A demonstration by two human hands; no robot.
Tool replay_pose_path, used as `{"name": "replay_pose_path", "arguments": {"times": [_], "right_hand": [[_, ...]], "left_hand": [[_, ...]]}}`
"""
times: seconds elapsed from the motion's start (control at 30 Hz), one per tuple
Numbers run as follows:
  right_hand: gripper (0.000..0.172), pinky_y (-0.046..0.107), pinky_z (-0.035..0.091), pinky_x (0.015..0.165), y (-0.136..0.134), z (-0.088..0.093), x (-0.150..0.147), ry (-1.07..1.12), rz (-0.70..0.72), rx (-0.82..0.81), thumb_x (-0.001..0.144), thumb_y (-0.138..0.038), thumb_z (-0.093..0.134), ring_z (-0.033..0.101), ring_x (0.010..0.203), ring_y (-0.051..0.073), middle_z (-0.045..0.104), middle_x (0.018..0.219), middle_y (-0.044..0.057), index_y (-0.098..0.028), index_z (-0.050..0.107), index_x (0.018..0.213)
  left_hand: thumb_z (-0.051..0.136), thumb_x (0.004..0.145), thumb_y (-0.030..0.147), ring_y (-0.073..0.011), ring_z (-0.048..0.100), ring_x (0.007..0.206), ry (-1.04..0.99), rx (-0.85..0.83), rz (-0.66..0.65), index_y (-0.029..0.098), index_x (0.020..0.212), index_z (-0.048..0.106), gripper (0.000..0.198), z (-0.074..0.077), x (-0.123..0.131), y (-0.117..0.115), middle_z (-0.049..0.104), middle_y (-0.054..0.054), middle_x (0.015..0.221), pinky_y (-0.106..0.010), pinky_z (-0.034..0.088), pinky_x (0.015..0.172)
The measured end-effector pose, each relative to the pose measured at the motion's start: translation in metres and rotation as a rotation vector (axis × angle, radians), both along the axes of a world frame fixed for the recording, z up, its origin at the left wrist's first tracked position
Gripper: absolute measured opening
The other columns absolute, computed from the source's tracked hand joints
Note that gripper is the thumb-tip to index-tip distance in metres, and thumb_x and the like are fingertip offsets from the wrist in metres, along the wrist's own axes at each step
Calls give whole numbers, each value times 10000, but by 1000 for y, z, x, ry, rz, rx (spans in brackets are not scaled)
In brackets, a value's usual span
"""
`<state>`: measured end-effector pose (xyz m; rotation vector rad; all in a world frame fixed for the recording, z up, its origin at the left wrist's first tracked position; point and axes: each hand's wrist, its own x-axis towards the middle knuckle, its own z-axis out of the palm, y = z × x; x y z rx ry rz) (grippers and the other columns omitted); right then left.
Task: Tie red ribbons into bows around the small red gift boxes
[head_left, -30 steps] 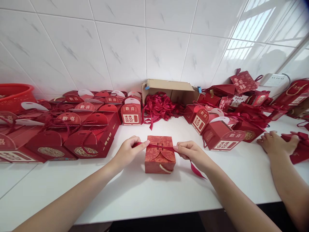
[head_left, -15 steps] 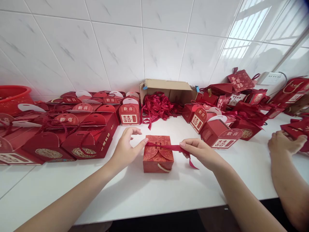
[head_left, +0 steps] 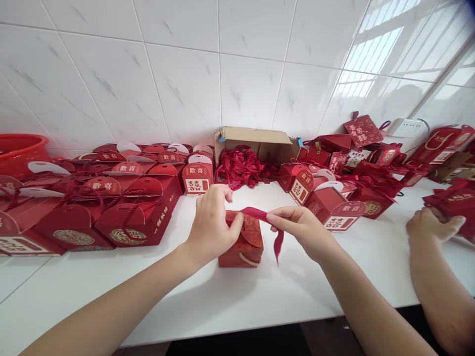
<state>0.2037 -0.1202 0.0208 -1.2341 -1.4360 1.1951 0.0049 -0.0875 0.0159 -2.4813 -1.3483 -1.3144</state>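
A small red patterned gift box (head_left: 242, 252) with a twisted cream cord on its front sits before me on the table. My left hand (head_left: 212, 225) covers the box's left and top. Its thumb lies against the near end of a dark red ribbon (head_left: 254, 212), with the curled index finger held apart from the thumb; the other fingers are partly hidden. Thumb and fingers of my right hand (head_left: 302, 227) pinch this ribbon to the right of the box. It arches above the lid between both hands, and its loose tail hangs below my right fingers.
Many red gift boxes (head_left: 131, 212) stand at left, beside a red basin (head_left: 22, 155). Behind is a cardboard box (head_left: 256, 132) of tangled ribbons (head_left: 241, 168). More red boxes (head_left: 336, 210) are at right, where another person's hand (head_left: 432, 227) touches a red box.
My left hand has moved right over the box top. My right hand has shifted slightly left with the ribbon, which has gone from taut across the lid to a slack arch.
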Motion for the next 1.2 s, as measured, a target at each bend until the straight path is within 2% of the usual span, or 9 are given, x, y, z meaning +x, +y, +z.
{"name": "replay_pose_path", "arguments": {"times": [0.13,0.23,0.37,0.47,0.67,0.8,0.87,1.0,1.2], "right_hand": [[356,312,470,724,2,-8,-7,-229,-8,113,776,-400,663,598,670,171,611,635,-7,-224,694,1084],[411,310,479,714,9,-11,-19,-235,27,174,783,-362,648,577,669,163,620,656,-16,-225,659,1170],[237,306,478,725,16,-16,-35,-135,89,204,817,-322,587,569,708,160,676,753,12,-198,739,951],[171,295,474,724,17,-23,-42,-132,-52,283,798,-296,596,576,725,160,666,818,36,-199,735,780],[178,297,478,754,13,-31,-47,-84,-30,320,847,-259,517,608,779,168,694,845,21,-215,686,814],[199,300,484,775,11,-28,-49,-76,12,313,862,-236,486,638,788,170,713,827,16,-213,680,823],[200,297,487,757,10,-27,-51,-103,-1,314,851,-220,493,643,759,170,718,810,22,-209,693,839],[224,288,485,669,11,-28,-58,-197,-89,311,819,-203,514,634,671,168,728,787,32,-194,716,913],[262,311,436,749,11,-25,-65,-397,-132,411,793,-144,493,628,694,165,730,767,9,-228,723,886]], "left_hand": [[537,771,239,-231,530,906,-5,-6,28,227,883,336,230,-1,-2,0,527,-52,975,-379,371,817],[513,781,253,-238,529,913,-18,-39,14,227,876,336,203,-1,1,-2,532,-58,980,-390,371,815],[507,758,260,-241,521,947,-109,-197,-43,227,881,356,196,3,0,-4,529,-60,991,-404,377,853],[505,685,224,-229,507,1017,-219,-425,-169,228,922,404,257,5,-11,-3,524,-46,1019,-385,378,900],[597,717,412,-223,524,936,-334,-765,-91,220,823,464,257,-11,-34,10,537,-16,902,-357,407,830],[583,765,477,-183,538,768,-440,-1109,-315,196,746,517,289,-25,-41,20,534,-4,751,-318,428,735],[599,763,458,-162,510,679,-480,-1168,-374,189,677,534,290,-27,-44,23,510,1,673,-300,419,674],[616,748,434,-127,423,550,-522,-1067,-319,191,522,474,361,-11,-50,20,420,25,547,-267,377,549],[615,751,398,-103,432,497,-278,-918,-348,162,523,559,333,40,-35,1,492,15,519,-228,329,455]]}}
